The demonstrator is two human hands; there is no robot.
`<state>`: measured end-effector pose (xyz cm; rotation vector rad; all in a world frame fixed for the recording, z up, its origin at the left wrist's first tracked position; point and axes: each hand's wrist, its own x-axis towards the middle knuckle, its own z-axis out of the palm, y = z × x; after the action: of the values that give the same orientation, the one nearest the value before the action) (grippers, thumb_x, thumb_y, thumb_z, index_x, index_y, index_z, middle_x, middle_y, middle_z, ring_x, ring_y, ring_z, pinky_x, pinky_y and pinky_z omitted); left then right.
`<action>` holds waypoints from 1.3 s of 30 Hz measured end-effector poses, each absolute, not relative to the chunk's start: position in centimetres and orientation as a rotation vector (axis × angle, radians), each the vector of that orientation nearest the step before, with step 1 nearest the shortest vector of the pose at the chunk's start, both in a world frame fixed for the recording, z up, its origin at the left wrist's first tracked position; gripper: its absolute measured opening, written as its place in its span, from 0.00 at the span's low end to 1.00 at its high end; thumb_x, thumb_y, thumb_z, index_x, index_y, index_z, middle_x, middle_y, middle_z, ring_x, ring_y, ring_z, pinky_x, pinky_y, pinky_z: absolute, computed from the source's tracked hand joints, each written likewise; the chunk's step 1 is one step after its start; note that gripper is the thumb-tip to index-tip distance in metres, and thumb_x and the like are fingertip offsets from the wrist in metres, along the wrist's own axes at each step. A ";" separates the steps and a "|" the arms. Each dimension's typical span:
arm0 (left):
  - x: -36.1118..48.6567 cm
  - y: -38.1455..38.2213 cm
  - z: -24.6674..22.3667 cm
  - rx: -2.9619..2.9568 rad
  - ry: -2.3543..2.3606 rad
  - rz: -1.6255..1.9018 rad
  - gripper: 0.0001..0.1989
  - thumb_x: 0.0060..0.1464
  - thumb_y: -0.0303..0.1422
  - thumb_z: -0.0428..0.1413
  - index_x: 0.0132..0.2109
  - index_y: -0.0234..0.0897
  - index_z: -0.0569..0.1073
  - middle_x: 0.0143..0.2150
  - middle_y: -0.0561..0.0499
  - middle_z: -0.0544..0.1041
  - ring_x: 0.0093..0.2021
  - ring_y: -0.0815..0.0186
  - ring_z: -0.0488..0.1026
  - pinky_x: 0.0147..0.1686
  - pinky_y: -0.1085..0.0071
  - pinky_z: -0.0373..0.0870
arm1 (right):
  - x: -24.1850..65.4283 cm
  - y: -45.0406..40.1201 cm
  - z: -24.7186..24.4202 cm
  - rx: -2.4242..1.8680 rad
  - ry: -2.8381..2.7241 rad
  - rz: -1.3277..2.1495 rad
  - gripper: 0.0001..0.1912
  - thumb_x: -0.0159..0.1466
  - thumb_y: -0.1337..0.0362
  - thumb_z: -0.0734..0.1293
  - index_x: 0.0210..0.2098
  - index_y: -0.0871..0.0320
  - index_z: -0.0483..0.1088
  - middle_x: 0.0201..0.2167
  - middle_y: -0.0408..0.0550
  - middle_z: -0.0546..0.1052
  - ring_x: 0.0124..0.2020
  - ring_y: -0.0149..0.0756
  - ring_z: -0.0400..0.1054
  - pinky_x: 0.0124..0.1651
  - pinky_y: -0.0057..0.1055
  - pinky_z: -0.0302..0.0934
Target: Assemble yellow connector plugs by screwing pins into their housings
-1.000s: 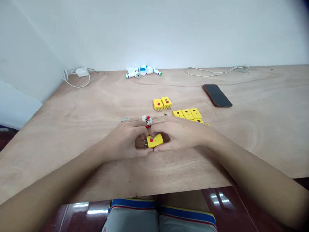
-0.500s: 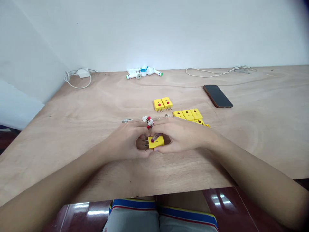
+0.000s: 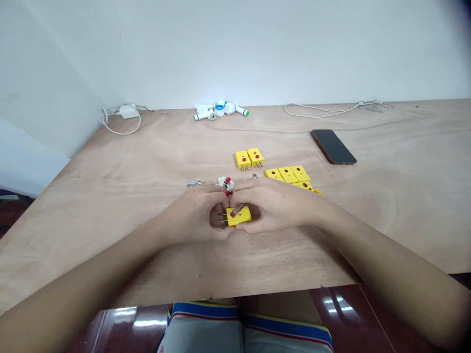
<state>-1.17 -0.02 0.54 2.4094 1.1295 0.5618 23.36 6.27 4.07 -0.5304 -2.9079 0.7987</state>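
Note:
Both my hands meet in front of me, holding a yellow thermocouple plug [image 3: 239, 215] between them. My left hand [image 3: 193, 214] grips its left end, where two metal pins stick out to the left. My right hand [image 3: 279, 206] grips its right end. A thin metal piece [image 3: 237, 210] with a reddish mark lies across the plug's top. Just beyond my fingertips sit small white-and-red parts [image 3: 226, 184]. Two yellow plugs [image 3: 249, 158] stand a little farther off, beside a row of several more [image 3: 287, 174].
Everything rests on a plywood table [image 3: 110, 196]. A black phone [image 3: 333, 146] lies to the right, and small metal pieces [image 3: 195, 184] lie left of my hands. White tube fittings [image 3: 220, 109], a charger with its cable [image 3: 127, 113] and another white cable [image 3: 331, 111] line the wall.
The thin metal piece has shifted toward me and now covers the plug's red dot. My hands stay together on the plug, and the view has drifted slightly.

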 end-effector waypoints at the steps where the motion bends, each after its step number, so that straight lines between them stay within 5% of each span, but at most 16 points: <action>1: -1.1 0.0 0.6 2.408 1.125 0.567 0.08 0.57 0.37 0.67 0.41 0.39 0.78 0.40 0.49 0.80 0.43 0.58 0.77 0.43 0.62 0.72 | 23.3 6.3 4.1 -0.538 -2.908 0.804 0.08 0.68 0.59 0.75 0.41 0.58 0.80 0.45 0.52 0.85 0.47 0.45 0.78 0.49 0.40 0.66; 19: -0.9 0.0 0.8 2.389 1.148 0.589 0.09 0.57 0.38 0.66 0.38 0.38 0.77 0.39 0.48 0.80 0.41 0.58 0.77 0.41 0.62 0.72 | 23.8 6.7 4.4 -0.581 -2.850 0.865 0.13 0.69 0.55 0.73 0.47 0.56 0.78 0.46 0.49 0.83 0.45 0.43 0.75 0.47 0.40 0.62; 26: -1.1 -0.1 0.5 2.409 1.122 0.589 0.09 0.57 0.36 0.66 0.38 0.39 0.74 0.39 0.49 0.79 0.42 0.59 0.76 0.42 0.62 0.71 | 24.8 7.1 5.6 -0.478 -2.774 0.978 0.11 0.69 0.61 0.72 0.51 0.55 0.76 0.48 0.48 0.83 0.47 0.40 0.77 0.51 0.38 0.66; 33: -0.9 -0.3 1.2 2.401 1.177 0.517 0.10 0.57 0.37 0.64 0.34 0.39 0.71 0.36 0.50 0.75 0.38 0.61 0.72 0.38 0.64 0.66 | 31.8 11.4 8.5 -1.442 -2.676 0.557 0.21 0.66 0.43 0.74 0.46 0.52 0.75 0.38 0.49 0.81 0.37 0.45 0.74 0.39 0.40 0.62; 39: -1.0 -0.3 1.1 2.391 1.199 0.478 0.10 0.57 0.39 0.66 0.37 0.39 0.75 0.35 0.50 0.75 0.39 0.60 0.73 0.40 0.63 0.68 | 36.6 14.8 7.4 -2.094 -2.509 0.585 0.24 0.62 0.41 0.75 0.47 0.50 0.75 0.49 0.54 0.84 0.44 0.52 0.77 0.40 0.43 0.65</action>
<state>-0.99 -0.26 1.14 2.3910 1.1988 0.4784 36.58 14.84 7.35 -2.0940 -2.5093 0.5848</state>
